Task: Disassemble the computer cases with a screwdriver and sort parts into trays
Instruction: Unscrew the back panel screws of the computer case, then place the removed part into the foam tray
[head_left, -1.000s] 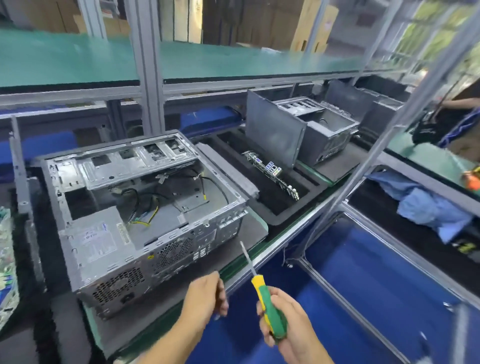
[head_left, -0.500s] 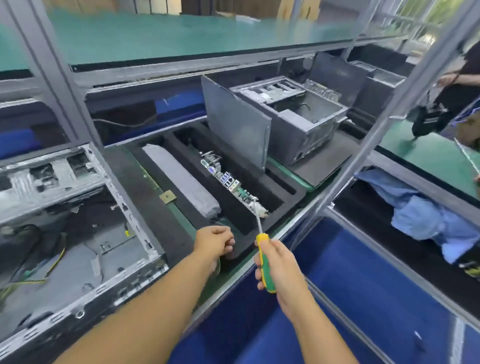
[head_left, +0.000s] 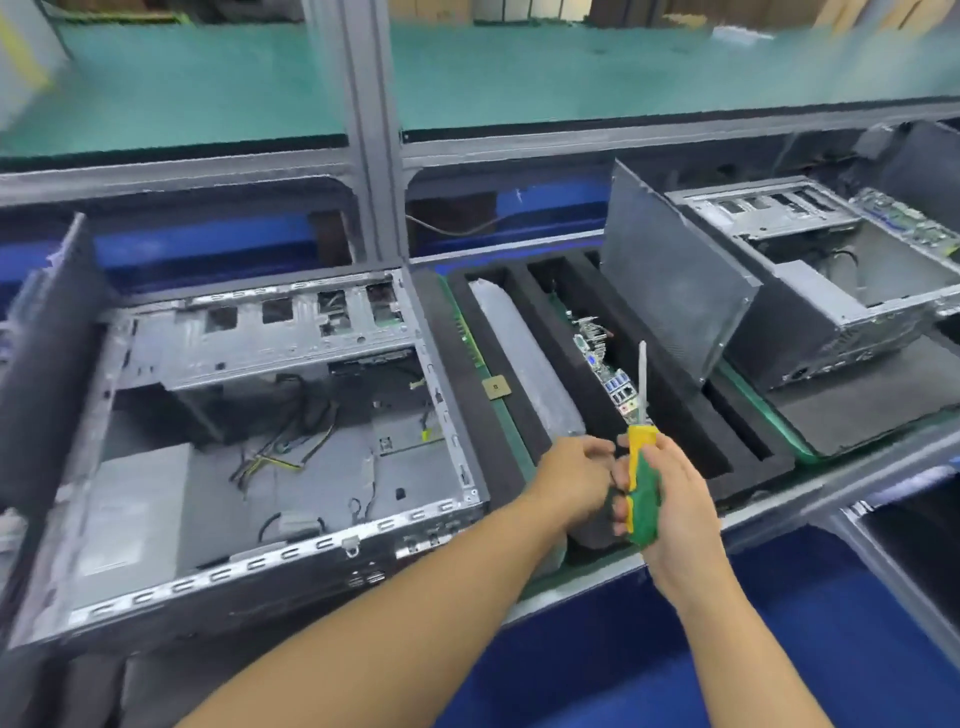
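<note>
Much of the view is smeared by blur, most of all at the left, where the edge of the open computer case (head_left: 260, 441) is hard to make out and a dark panel beside it is cut off by the frame. The left hand (head_left: 571, 478) is seen from the back with its fingers curled just beside the screwdriver (head_left: 642, 493). Whether anything is held in it cannot be told, since the fingertips are hidden. The lower end of the handle is covered by the right hand (head_left: 680, 514), which is wrapped round it.

The screwdriver is held upright at the near edge of the counter (head_left: 862, 410), over the near end of the black foam tray (head_left: 737, 447), between the two cases. Its handle is yellow and green and its thin metal shaft points away, toward the far side.

The open case lies at the left with its open side up. Loose cables (head_left: 291, 441) and a grey box (head_left: 130, 519) are seen inside. In the tray's slots a circuit board (head_left: 608, 364) and a silver wrapped piece (head_left: 524, 364) are lying. A grey side panel (head_left: 670, 291) is leaned against the second case (head_left: 831, 291) at the far right, partly cut off by the frame.
</note>
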